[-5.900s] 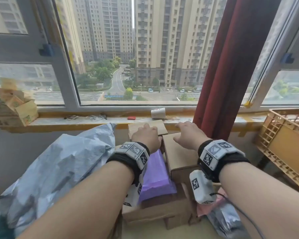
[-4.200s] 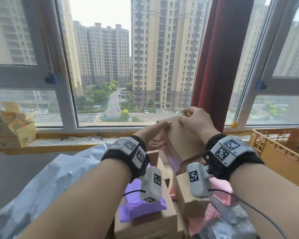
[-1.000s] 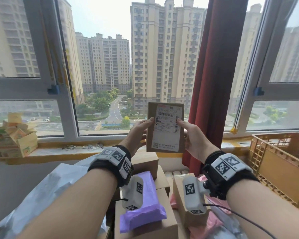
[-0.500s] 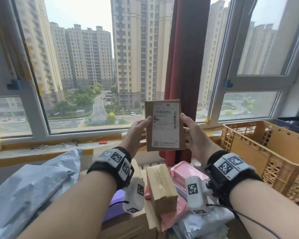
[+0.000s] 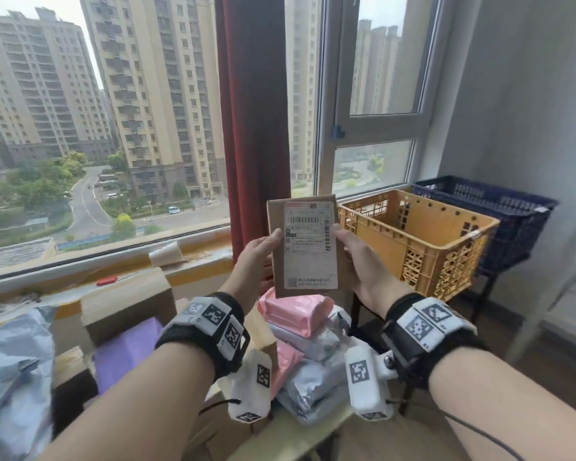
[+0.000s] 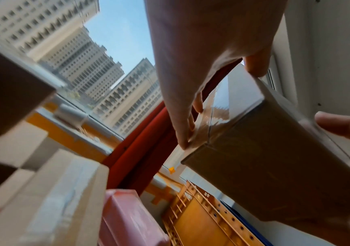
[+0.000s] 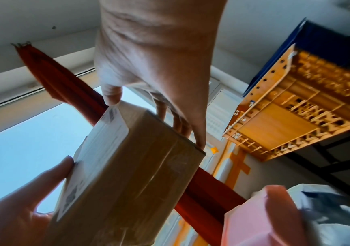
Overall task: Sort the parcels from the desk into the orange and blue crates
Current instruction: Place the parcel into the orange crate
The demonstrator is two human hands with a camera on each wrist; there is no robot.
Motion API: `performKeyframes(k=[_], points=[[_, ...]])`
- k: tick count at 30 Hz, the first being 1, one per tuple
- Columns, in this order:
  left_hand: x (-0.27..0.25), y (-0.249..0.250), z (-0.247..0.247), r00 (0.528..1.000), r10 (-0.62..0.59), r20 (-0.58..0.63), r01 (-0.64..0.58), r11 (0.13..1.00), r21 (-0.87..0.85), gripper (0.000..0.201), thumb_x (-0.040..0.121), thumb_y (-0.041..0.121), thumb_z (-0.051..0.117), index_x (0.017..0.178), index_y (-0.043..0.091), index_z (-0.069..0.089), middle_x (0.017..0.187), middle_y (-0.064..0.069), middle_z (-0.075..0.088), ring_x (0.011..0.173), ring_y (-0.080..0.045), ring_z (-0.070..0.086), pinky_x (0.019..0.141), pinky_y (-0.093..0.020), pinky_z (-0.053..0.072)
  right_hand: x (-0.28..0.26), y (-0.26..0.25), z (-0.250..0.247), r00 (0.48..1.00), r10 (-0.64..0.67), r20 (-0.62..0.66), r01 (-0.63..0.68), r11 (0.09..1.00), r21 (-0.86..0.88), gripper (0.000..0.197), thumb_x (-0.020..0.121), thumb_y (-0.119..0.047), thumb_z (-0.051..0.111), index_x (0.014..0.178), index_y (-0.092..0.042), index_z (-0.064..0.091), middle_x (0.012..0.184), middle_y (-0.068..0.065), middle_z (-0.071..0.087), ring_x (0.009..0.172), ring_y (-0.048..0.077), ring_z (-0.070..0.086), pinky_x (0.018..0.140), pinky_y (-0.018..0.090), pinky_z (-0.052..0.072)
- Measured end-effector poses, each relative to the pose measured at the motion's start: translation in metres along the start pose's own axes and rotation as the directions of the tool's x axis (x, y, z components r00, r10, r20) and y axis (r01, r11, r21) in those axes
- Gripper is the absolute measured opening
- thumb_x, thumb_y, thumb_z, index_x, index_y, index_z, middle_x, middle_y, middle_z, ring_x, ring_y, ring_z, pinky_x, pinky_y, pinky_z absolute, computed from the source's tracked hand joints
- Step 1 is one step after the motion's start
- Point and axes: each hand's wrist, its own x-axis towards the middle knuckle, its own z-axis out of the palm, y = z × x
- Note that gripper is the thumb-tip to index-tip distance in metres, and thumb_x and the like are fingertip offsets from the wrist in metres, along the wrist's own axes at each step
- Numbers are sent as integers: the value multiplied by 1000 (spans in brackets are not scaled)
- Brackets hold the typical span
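Parcel held up, crates beside window

Crates right of desk, parcels piled on desk

Soft daylight enters through the window at 12 o'clock; wrist views blurred, backlit, edges bowed.

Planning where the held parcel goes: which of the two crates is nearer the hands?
The orange crate: it stands just right of the right hand, while the blue crate sits behind it.
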Motion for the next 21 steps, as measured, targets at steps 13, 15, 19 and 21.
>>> performKeyframes(k=[13,15,19,21], points=[[38,-16,125,989,-28,145,31,999,-15,33,97,50,42,98,25,63,94,-2,71,88,-18,69,76,-31,55,-12,11,-128,976,2,-218,4,1000,26,41,93,-60,49,117,-31,66,108,-3,70,109,20,59,102,53,43],[50,-19,151,989,-34,147,39,999,-33,32,97,49,42,97,25,63,93,-1,71,87,-17,69,76,-30,55,-5,13,-155,973,-9,-230,12,1000,12,45,91,-62,50,119,-30,64,110,-4,70,110,19,59,105,54,41],[82,-26,211,989,-76,126,84,995,-53,31,96,52,42,97,26,61,95,-1,69,89,-19,67,81,-35,54,13,18,-221,968,-15,-251,14,1000,-6,56,84,-69,53,123,-30,63,115,-4,68,114,20,58,102,50,42],[101,-33,245,987,-104,124,111,992,-52,32,96,53,42,97,27,61,97,-1,68,97,-23,65,88,-40,51,21,21,-257,965,1,-263,1,1000,7,50,91,-63,49,123,-27,63,114,-2,68,110,20,60,90,42,45]])
